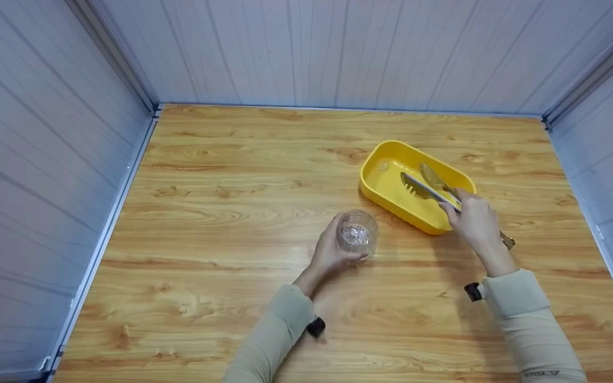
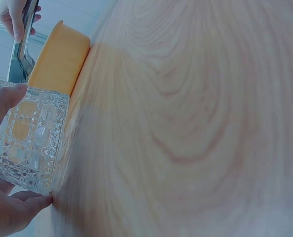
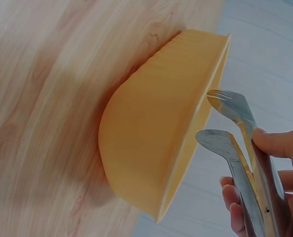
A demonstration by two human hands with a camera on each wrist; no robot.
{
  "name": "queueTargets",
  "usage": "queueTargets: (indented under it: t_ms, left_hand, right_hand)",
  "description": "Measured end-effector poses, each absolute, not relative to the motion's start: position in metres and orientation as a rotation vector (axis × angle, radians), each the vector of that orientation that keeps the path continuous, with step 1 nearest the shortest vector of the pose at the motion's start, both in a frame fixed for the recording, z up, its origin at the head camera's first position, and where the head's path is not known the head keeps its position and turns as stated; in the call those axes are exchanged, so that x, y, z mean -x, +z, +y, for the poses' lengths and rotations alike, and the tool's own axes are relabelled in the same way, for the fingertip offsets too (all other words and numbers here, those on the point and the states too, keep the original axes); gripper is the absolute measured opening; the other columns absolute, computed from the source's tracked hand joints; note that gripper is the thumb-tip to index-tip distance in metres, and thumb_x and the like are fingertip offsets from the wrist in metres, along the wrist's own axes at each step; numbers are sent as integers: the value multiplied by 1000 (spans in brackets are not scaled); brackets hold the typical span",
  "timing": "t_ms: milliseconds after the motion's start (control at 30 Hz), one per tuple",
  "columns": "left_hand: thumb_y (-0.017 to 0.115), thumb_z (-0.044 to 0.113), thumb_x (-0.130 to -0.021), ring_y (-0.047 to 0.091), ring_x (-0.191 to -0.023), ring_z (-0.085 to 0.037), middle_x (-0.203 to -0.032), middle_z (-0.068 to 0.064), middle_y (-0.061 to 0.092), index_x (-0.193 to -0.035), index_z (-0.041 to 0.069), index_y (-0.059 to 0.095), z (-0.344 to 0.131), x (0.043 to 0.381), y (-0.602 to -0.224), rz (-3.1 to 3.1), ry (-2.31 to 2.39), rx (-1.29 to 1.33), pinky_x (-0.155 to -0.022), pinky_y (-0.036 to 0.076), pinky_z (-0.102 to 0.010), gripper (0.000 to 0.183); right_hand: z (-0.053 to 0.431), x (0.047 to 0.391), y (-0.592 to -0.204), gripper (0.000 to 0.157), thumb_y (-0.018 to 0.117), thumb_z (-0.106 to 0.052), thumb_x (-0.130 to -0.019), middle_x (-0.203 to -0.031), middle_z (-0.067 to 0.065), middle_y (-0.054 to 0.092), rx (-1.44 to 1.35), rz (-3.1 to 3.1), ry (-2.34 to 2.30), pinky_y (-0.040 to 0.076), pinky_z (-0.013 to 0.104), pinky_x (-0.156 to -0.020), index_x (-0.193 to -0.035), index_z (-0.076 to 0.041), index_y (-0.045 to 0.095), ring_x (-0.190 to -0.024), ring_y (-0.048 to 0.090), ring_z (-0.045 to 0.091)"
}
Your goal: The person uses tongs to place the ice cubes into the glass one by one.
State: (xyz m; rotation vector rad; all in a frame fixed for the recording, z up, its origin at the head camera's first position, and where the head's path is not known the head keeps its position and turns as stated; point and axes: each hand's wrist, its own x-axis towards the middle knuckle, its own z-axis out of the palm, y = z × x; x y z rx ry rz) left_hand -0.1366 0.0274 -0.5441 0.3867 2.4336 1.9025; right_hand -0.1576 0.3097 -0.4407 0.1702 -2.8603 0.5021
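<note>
My left hand [image 1: 329, 252] grips a clear glass [image 1: 357, 234] from its left side, with the glass upright on the table. In the left wrist view the patterned glass [image 2: 33, 140] has my thumb over its wall near the rim and other fingers round its far side, low down. My right hand [image 1: 475, 221] holds metal serving tongs [image 1: 433, 193] over a yellow plastic tub [image 1: 398, 209]. The tongs' two arms stand apart, one tip forked and one spoon-shaped in the right wrist view, with nothing between them. A small clear piece [image 1: 383, 166] lies in the tub's far left corner.
The wood-grain table [image 1: 221, 213] carries the tub to the right of the glass. Pale panel walls [image 1: 306, 53] border the table at the back and on both sides.
</note>
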Motion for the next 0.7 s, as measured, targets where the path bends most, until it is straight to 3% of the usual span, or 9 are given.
queueTargets:
  t_ms: [267, 500, 700]
  left_hand:
    - [84, 18, -52, 41, -117, -17, -127, -4, 46, -133, 10, 35, 28, 136, -542, 2462, 1858, -362, -99, 31, -31, 96]
    - [83, 18, -53, 41, -116, -17, -126, -4, 46, -131, 10, 35, 27, 136, -542, 2487, 1816, -404, -98, 32, -30, 92]
    - [83, 20, -54, 40, -118, -16, -127, -3, 45, -132, 11, 34, 27, 135, -542, 2478, 1816, -389, -99, 31, -30, 92]
  right_hand:
    - [312, 170, -445, 43, 57, -28, -85, -68, 23, 55, -134, -2931, 457, 35, 41, -38, -109, 7, 56, -47, 44, 29]
    - [312, 179, -449, 40, 58, -26, -84, -65, 20, 56, -170, -2931, 433, 35, 39, -37, -107, 7, 58, -45, 44, 27]
    - [311, 185, -450, 39, 58, -27, -85, -57, 11, 50, -122, -2988, 440, 30, 33, -36, -108, 4, 57, -43, 39, 22]
